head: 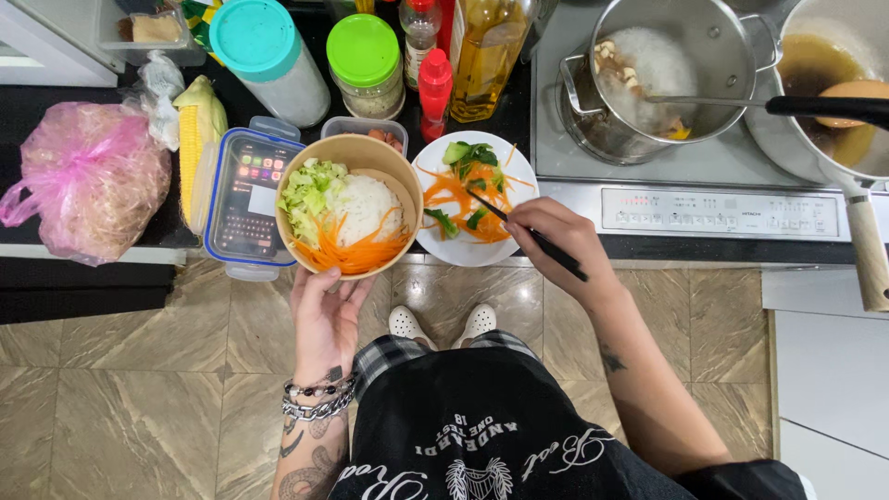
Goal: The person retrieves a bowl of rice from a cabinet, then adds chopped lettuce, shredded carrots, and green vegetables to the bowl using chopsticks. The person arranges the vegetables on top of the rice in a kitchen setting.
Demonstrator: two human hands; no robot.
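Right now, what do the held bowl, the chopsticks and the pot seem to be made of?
Bowl: probably kraft paper, matte tan wall with a thin rolled rim. Chopsticks: black, smooth, perhaps plastic or lacquered wood. Pot: likely stainless steel, shiny grey with reflections.

bowl (pixel 349 206): held up from below by left hand (pixel 326 319), over counter edge; holds rice, lettuce, carrot shreds
plate (pixel 476 198): just right of bowl, on counter edge; holds vegetables
chopsticks (pixel 528 232): in right hand (pixel 556 243), tips on plate's vegetables
lidded container (pixel 245 197): just left of bowl, phone on its lid
corn cob (pixel 192 148): left of container
bag (pixel 88 178): far left of counter
jars (pixel 315 60): behind bowl, side by side
bottles (pixel 454 60): behind plate
steel pot (pixel 659 74): on cooktop, right of bottles
pan (pixel 838 102): right of pot, handle reaching toward viewer
feet (pixel 443 324): on floor below plate
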